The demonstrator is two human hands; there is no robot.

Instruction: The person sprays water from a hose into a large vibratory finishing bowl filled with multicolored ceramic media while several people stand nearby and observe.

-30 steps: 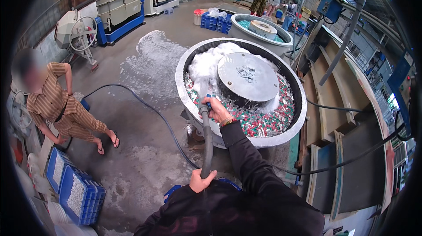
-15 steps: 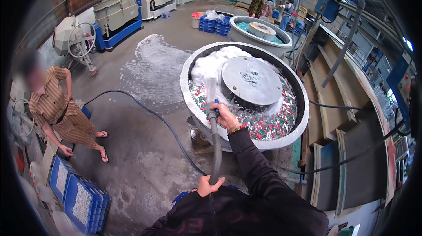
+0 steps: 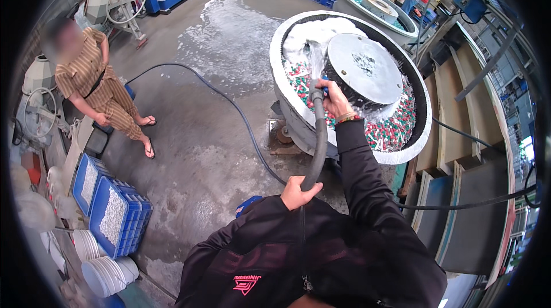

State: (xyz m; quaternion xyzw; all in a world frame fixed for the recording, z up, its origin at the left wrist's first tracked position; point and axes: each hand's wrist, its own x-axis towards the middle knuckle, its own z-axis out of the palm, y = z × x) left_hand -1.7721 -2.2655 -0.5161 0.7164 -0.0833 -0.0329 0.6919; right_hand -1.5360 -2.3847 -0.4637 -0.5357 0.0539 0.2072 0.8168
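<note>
Hose (image 3: 321, 136) and tub (image 3: 298, 126) moved toward one o'clock in view

Grey and thick, the hose curved at three o'clock, the left hand (image 3: 299, 194) closed round its lower end, the right hand (image 3: 337, 102) gripping its upper. Water (image 3: 317, 61) sprayed into foam (image 3: 304, 29) and coloured pieces (image 3: 396, 121) in the tub at two, whose middle a metal lid (image 3: 370, 70) blocked. Dark tubing (image 3: 166, 64) crossed the floor (image 3: 172, 113) at ten; blue crates (image 3: 136, 216) stood at eight.

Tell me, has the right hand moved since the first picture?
Yes: judged against the metal disc, the right hand has shifted rightward, closer to the disc's edge.
</note>
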